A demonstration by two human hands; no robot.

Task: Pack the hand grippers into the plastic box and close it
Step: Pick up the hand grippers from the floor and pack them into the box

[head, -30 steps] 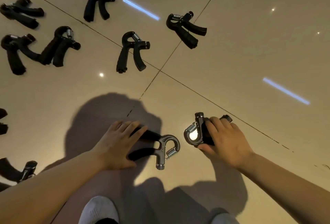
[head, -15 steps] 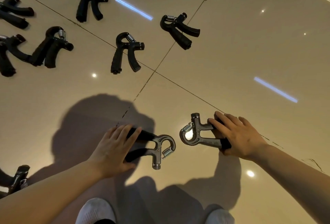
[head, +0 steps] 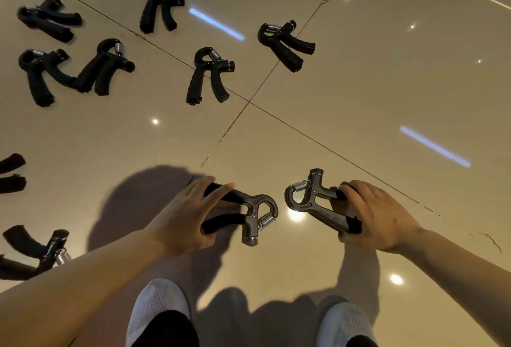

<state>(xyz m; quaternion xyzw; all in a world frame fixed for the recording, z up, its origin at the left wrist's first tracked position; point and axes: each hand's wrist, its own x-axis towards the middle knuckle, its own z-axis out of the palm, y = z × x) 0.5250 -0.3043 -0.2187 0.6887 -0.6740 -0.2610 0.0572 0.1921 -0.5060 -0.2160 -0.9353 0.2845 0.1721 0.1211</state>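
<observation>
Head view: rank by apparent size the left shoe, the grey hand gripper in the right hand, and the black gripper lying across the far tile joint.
1. Left shoe, nearest the camera.
2. Grey hand gripper, partly covered by the right hand.
3. Black gripper; likely just farther, not truly smaller.

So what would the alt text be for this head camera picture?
Seen from above, a person's left hand and right hand each grip a grey hand gripper on a glossy tiled floor. More black hand grippers lie scattered beyond; white shoes show below.
</observation>
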